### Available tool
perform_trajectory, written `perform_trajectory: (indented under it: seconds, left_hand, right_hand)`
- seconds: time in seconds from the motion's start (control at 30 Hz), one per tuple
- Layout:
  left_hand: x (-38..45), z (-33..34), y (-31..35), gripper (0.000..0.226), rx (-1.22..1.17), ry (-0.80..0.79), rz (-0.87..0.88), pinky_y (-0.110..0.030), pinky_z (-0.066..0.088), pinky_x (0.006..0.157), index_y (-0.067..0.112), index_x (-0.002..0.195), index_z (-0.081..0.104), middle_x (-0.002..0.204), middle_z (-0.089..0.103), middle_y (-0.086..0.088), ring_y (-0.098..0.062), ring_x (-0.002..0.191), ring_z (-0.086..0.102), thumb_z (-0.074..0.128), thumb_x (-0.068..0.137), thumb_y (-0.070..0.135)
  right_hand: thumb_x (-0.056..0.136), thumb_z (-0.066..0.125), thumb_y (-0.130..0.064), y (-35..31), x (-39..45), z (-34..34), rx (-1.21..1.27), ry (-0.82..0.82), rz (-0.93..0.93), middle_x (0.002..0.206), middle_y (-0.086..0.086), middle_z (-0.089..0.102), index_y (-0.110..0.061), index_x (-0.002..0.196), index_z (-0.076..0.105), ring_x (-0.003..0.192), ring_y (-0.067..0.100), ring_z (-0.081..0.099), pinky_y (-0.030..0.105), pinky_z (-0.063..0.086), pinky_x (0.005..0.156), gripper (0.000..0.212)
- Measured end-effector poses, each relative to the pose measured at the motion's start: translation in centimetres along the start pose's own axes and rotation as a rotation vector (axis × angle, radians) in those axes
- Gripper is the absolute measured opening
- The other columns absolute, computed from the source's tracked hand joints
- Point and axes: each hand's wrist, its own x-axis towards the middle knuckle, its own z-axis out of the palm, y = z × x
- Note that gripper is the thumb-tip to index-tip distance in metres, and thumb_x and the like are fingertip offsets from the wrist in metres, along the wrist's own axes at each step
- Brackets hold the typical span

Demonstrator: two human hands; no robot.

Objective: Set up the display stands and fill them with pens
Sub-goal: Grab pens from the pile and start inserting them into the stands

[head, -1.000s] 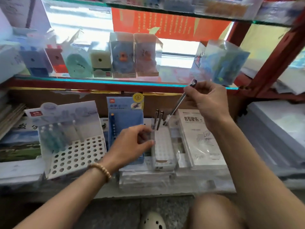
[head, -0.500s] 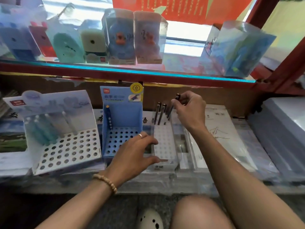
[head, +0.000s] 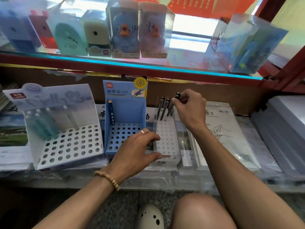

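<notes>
A narrow clear stand [head: 166, 139] with a white holed top sits at the middle of the lower shelf. Two dark pens [head: 162, 107] stand in its back row. My right hand [head: 189, 108] pinches the top of a third dark pen [head: 174, 103], whose tip is down in the back row beside them. My left hand [head: 137, 149] holds the stand's near left side, thumb at the front edge. A blue stand [head: 125, 119] with one blue pen [head: 111, 113] is to the left. Further left, a wide white stand [head: 69, 144] holds several teal pens [head: 42, 126].
A glass shelf [head: 132, 65] overhead carries boxed sharpeners and toys, close above the pens. Wrapped notebooks [head: 227, 133] and paper stacks [head: 283, 129] lie right of the clear stand. My knee [head: 198, 212] and a white shoe [head: 151, 217] are below the shelf's front edge.
My right hand brought the pen down from mid-air and set it in the clear stand's back row. My left hand slid to the stand's front left. The camera tilted down.
</notes>
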Motion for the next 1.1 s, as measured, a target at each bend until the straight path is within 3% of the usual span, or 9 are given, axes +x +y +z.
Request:
perform_trajectory:
  seconds: [0.17,0.3,0.43,0.53,0.63,0.73,0.93,1.1]
  left_hand:
    - [0.1,-0.1,0.1,0.047,0.012,-0.01,-0.001,-0.027,0.051,0.083,0.027,0.122,0.061,0.102,0.049,0.021,-0.003,0.098,0.054,0.077,0.081,0.04]
    - [0.0,0.0,0.2,0.047,0.033,-0.023,-0.01,-0.027,0.051,0.084,0.028,0.124,0.06,0.11,0.055,0.017,-0.004,0.099,0.056,0.076,0.082,0.041]
    - [-0.1,-0.2,0.4,0.047,0.051,-0.032,-0.015,-0.027,0.05,0.085,0.029,0.126,0.058,0.114,0.055,0.015,-0.005,0.099,0.056,0.074,0.084,0.042]
    - [-0.3,-0.5,0.6,0.044,0.047,-0.032,-0.015,-0.027,0.05,0.083,0.028,0.124,0.059,0.11,0.052,0.017,-0.005,0.098,0.056,0.072,0.085,0.043]
    - [-0.7,-1.5,0.5,0.037,0.023,-0.007,-0.02,-0.03,0.053,0.08,0.027,0.118,0.063,0.102,0.051,0.02,-0.002,0.093,0.057,0.072,0.085,0.043]
    - [-1.9,-3.5,0.3,0.03,0.013,0.026,-0.035,-0.029,0.054,0.079,0.028,0.113,0.065,0.099,0.057,0.018,0.001,0.088,0.059,0.07,0.086,0.042]
    - [-6.2,-9.6,0.0,0.014,0.055,0.053,-0.054,-0.013,0.048,0.072,0.034,0.101,0.062,0.089,0.057,0.022,0.006,0.083,0.058,0.067,0.089,0.039]
    - [-11.8,-16.4,-0.8,0.009,0.164,0.119,-0.135,-0.018,0.05,0.071,0.041,0.09,0.059,0.087,0.062,0.019,0.002,0.081,0.06,0.067,0.088,0.044]
  right_hand:
    - [0.09,0.073,-0.023,0.1,0.4,0.9,-0.205,-0.139,-0.015,0.079,-0.004,0.067,-0.018,0.086,0.069,0.075,0.012,0.064,0.034,0.057,0.071,0.007]
    - [0.093,0.069,-0.027,-0.1,0.3,1.2,-0.339,-0.182,-0.032,0.083,-0.001,0.069,-0.019,0.087,0.069,0.077,0.016,0.065,0.032,0.053,0.069,0.01]
    - [0.091,0.072,-0.024,-0.5,0.4,0.8,-0.33,-0.187,-0.038,0.09,0.001,0.072,-0.017,0.097,0.071,0.082,0.017,0.068,0.04,0.059,0.078,0.01]
    - [0.088,0.075,-0.027,-1.2,0.0,0.0,-0.288,-0.124,-0.062,0.101,0.002,0.074,-0.015,0.111,0.071,0.091,0.017,0.069,0.038,0.059,0.084,0.027]
    - [0.086,0.074,-0.033,-2.5,-0.3,-1.1,-0.231,-0.091,-0.125,0.095,-0.002,0.072,-0.016,0.104,0.073,0.087,0.014,0.067,0.039,0.059,0.083,0.025]
    - [0.084,0.074,-0.036,-5.4,-1.0,-2.0,-0.126,-0.14,-0.204,0.088,-0.006,0.07,-0.016,0.1,0.074,0.083,0.011,0.066,0.035,0.058,0.08,0.026]
    - [0.083,0.077,-0.034,-12.6,-3.0,-1.5,0.002,-0.232,-0.392,0.095,-0.002,0.071,-0.014,0.106,0.072,0.082,0.008,0.064,0.03,0.057,0.079,0.03]
    - [0.082,0.078,-0.033,-19.8,-5.4,1.2,0.093,-0.293,-0.495,0.086,-0.006,0.07,-0.017,0.097,0.073,0.074,0.005,0.062,0.03,0.055,0.071,0.023]
